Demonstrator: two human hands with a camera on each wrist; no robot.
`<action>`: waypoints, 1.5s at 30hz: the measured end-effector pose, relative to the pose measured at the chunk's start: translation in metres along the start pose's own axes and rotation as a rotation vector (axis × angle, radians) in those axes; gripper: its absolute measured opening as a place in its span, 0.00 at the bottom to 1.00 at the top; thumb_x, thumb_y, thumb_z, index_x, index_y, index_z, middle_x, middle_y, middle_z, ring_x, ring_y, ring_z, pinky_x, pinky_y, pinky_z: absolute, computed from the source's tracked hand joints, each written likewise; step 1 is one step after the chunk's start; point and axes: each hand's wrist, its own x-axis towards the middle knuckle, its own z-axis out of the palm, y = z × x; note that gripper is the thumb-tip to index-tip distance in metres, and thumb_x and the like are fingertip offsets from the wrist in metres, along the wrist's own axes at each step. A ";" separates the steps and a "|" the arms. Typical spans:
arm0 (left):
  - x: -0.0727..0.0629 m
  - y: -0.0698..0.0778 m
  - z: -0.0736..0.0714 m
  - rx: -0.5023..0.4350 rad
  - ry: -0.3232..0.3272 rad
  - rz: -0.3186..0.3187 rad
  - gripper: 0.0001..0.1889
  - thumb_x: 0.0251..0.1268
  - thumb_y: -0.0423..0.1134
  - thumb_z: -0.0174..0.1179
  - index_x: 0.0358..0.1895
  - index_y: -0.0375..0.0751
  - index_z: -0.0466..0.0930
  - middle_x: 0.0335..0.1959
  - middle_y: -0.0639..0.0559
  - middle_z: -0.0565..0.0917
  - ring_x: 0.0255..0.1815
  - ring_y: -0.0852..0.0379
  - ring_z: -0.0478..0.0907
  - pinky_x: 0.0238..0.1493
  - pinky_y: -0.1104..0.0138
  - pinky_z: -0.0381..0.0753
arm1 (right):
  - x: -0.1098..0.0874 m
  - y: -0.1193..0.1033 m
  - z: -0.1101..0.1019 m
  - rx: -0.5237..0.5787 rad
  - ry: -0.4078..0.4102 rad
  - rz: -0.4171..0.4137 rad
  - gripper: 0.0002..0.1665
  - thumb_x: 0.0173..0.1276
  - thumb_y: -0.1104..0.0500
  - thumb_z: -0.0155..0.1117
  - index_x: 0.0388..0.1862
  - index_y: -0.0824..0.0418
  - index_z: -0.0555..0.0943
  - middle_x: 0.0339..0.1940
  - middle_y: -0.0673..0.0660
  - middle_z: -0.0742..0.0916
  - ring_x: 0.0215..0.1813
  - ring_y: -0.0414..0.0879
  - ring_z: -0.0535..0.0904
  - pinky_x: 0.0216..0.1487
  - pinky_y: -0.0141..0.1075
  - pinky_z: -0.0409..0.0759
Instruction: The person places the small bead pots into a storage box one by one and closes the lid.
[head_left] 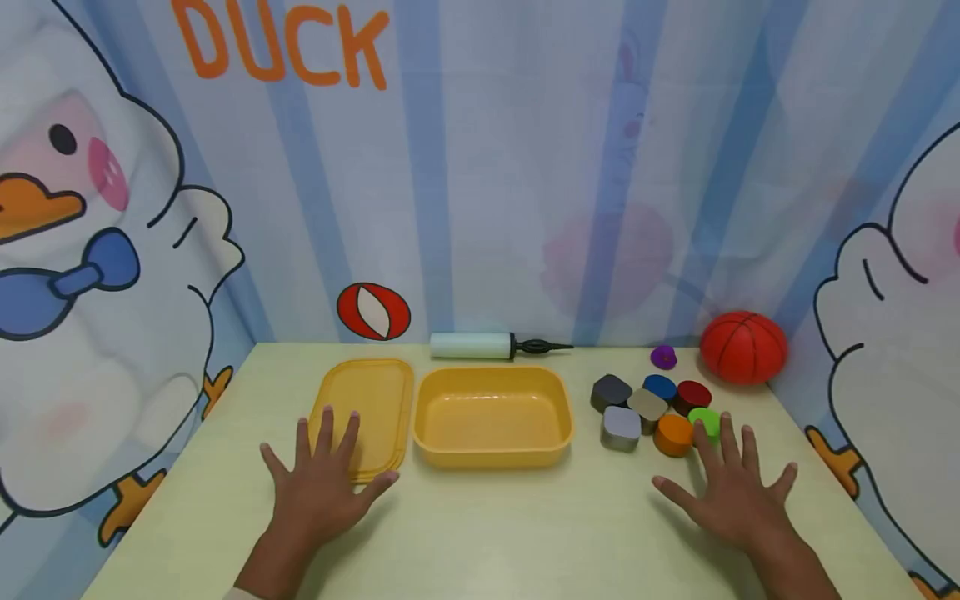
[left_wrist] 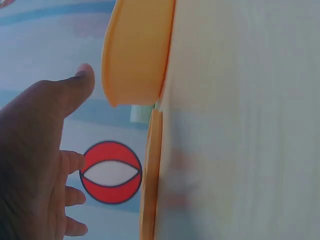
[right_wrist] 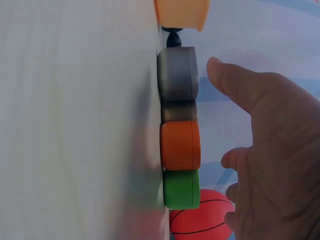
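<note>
My left hand is spread above the table, its fingertips overlapping the flat yellow lid in the head view. Beside that lid stands a yellow rectangular container, with nothing inside it. Spread fingers also show on my right hand, which holds nothing and hovers over the table's right side. Its index fingertip overlaps a green tin in the head view. An orange tin and a silver tin stand just left of it. In the right wrist view the thumb is near the silver tin.
Behind the container lies a pale hand pump with a black nozzle. Dark grey, beige, blue and red tins cluster at right. A small purple object and a red ball sit by the curtain.
</note>
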 end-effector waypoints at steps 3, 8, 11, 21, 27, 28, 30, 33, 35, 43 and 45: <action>0.006 0.010 -0.002 -0.021 0.015 0.049 0.58 0.66 0.85 0.51 0.90 0.52 0.55 0.92 0.34 0.52 0.89 0.19 0.46 0.73 0.11 0.32 | 0.006 0.004 -0.003 -0.005 0.029 -0.038 0.75 0.67 0.16 0.58 0.91 0.65 0.48 0.89 0.79 0.40 0.86 0.85 0.31 0.64 0.92 0.17; 0.019 0.027 -0.002 -0.067 0.041 0.137 0.57 0.68 0.81 0.55 0.91 0.53 0.53 0.92 0.37 0.53 0.89 0.22 0.50 0.75 0.12 0.36 | 0.021 0.011 -0.008 0.026 0.056 -0.077 0.73 0.68 0.17 0.60 0.91 0.65 0.48 0.89 0.79 0.43 0.86 0.85 0.35 0.67 0.94 0.25; 0.027 0.035 0.003 -0.092 0.048 0.182 0.55 0.69 0.80 0.57 0.90 0.53 0.54 0.92 0.38 0.51 0.90 0.23 0.51 0.76 0.13 0.37 | 0.031 0.018 -0.009 0.063 0.066 -0.085 0.73 0.69 0.19 0.61 0.91 0.65 0.47 0.89 0.80 0.44 0.85 0.85 0.37 0.68 0.95 0.31; 0.045 0.041 0.018 -0.210 0.105 0.259 0.49 0.70 0.73 0.62 0.87 0.51 0.65 0.92 0.43 0.57 0.89 0.27 0.57 0.77 0.14 0.42 | 0.046 0.033 -0.007 0.226 0.108 -0.165 0.60 0.80 0.33 0.63 0.90 0.68 0.49 0.88 0.82 0.48 0.83 0.86 0.46 0.65 0.94 0.50; 0.048 0.045 0.026 -0.265 0.158 0.305 0.45 0.72 0.71 0.62 0.85 0.51 0.69 0.90 0.47 0.63 0.88 0.29 0.60 0.78 0.15 0.41 | 0.046 0.042 -0.009 0.312 0.139 -0.145 0.51 0.84 0.45 0.63 0.89 0.70 0.53 0.88 0.83 0.50 0.82 0.89 0.50 0.65 0.95 0.49; 0.047 0.045 0.027 -0.268 0.163 0.306 0.45 0.72 0.71 0.63 0.85 0.51 0.69 0.89 0.47 0.63 0.88 0.29 0.61 0.78 0.14 0.41 | 0.046 0.043 -0.009 0.311 0.143 -0.138 0.49 0.84 0.47 0.63 0.89 0.70 0.53 0.87 0.83 0.51 0.82 0.89 0.51 0.66 0.94 0.50; 0.046 0.045 0.028 -0.270 0.166 0.303 0.44 0.72 0.70 0.63 0.84 0.52 0.70 0.89 0.48 0.65 0.87 0.29 0.62 0.77 0.14 0.42 | 0.045 0.045 -0.008 0.313 0.142 -0.122 0.47 0.85 0.50 0.62 0.89 0.69 0.54 0.87 0.83 0.51 0.82 0.89 0.51 0.68 0.93 0.51; 0.044 0.044 0.030 -0.264 0.159 0.293 0.43 0.73 0.70 0.62 0.84 0.52 0.71 0.88 0.49 0.67 0.87 0.30 0.62 0.78 0.15 0.43 | 0.045 0.047 -0.004 0.303 0.132 -0.086 0.43 0.85 0.54 0.59 0.89 0.68 0.55 0.87 0.83 0.51 0.83 0.88 0.51 0.69 0.91 0.51; 0.043 0.044 0.031 -0.258 0.147 0.283 0.43 0.74 0.71 0.61 0.84 0.53 0.70 0.88 0.50 0.67 0.87 0.31 0.62 0.78 0.15 0.42 | 0.044 0.047 -0.002 0.299 0.124 -0.065 0.41 0.86 0.55 0.57 0.89 0.67 0.56 0.88 0.82 0.51 0.83 0.88 0.50 0.71 0.90 0.51; 0.040 0.043 0.032 -0.240 0.122 0.256 0.42 0.76 0.70 0.58 0.84 0.50 0.70 0.87 0.52 0.69 0.87 0.32 0.63 0.79 0.16 0.39 | 0.039 0.042 0.004 0.304 0.170 -0.015 0.34 0.86 0.58 0.56 0.86 0.64 0.65 0.85 0.82 0.62 0.82 0.85 0.57 0.76 0.82 0.57; 0.039 0.043 0.031 -0.240 0.120 0.257 0.42 0.76 0.70 0.58 0.84 0.50 0.70 0.87 0.52 0.69 0.87 0.32 0.64 0.79 0.16 0.38 | 0.039 0.041 0.005 0.311 0.188 -0.012 0.33 0.86 0.58 0.57 0.86 0.63 0.66 0.85 0.82 0.62 0.82 0.85 0.58 0.77 0.82 0.58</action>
